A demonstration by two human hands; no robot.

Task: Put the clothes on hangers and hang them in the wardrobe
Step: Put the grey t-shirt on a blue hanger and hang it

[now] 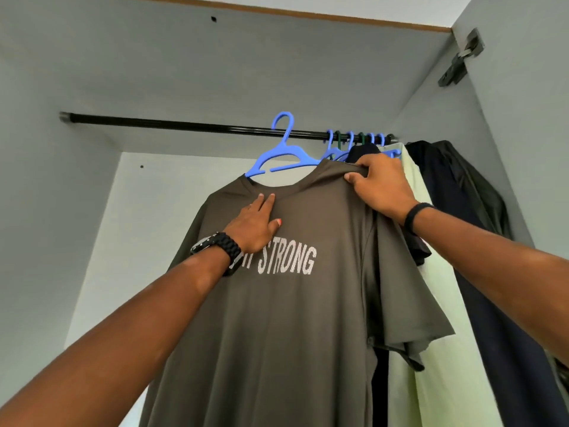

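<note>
In the head view, the olive T-shirt [277,303] is seen draped on a blue hanger [284,155], whose hook rises to the level of the black wardrobe rail [184,124]. From this low angle it cannot be told whether the hook is seated over the rail or only held in front of it. The rail's long axis runs from upper left to lower right across the frame, and the hanger's shoulder bar lies roughly along it, tilted down toward the left. The hanger is located above and between both hands. The right hand [380,184] is the nearer one to it: its fingers are curled round a fold of fabric at the shirt's right shoulder, just beside the hanger's right arm. The left hand [254,224] is laid flat on the chest of the shirt below the collar, fingers straight and pointing up toward the hook, with nothing gripped. Both forearms are extended upward and forward. To the right, a row of hung garments [431,241] is crowded at the rail's far end, touching the shirt's right sleeve. The coming move is judged to depend on the hook's position relative to the rail; the free stretch of rail lies to the left.
</note>
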